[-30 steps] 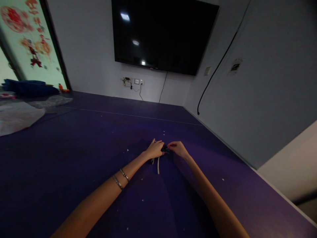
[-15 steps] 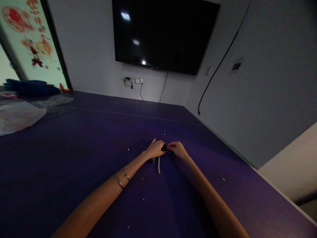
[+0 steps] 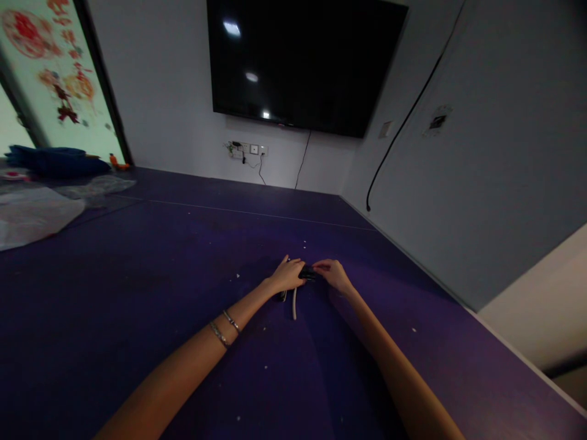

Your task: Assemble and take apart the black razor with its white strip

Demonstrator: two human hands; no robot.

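My left hand (image 3: pixel 287 276) is closed round a small black object (image 3: pixel 307 274), whose right end sticks out past the fingers. Its exact kind is too small and dark to make out. A pale cord-like strip (image 3: pixel 294 304) hangs from under that hand onto the purple surface (image 3: pixel 220 256). Beside it a short dark piece with a light edge (image 3: pixel 282 296) shows partly below the wrist. My right hand (image 3: pixel 333 273) has thumb and fingertips pinched together at the right end of the black object. Whatever lies between those fingertips is hidden.
Small white scraps (image 3: pixel 414 330) dot the surface. Clear and white plastic sheets (image 3: pixel 39 214) lie at the left, with dark blue cloth (image 3: pixel 55 162) and an orange item (image 3: pixel 118 164) behind. A black cable (image 3: pixel 403 125) hangs along the right wall, and a television (image 3: pixel 302 67) is mounted ahead.
My right hand has shifted slightly to the right, baring more of the black object's end. My left hand stays in place.
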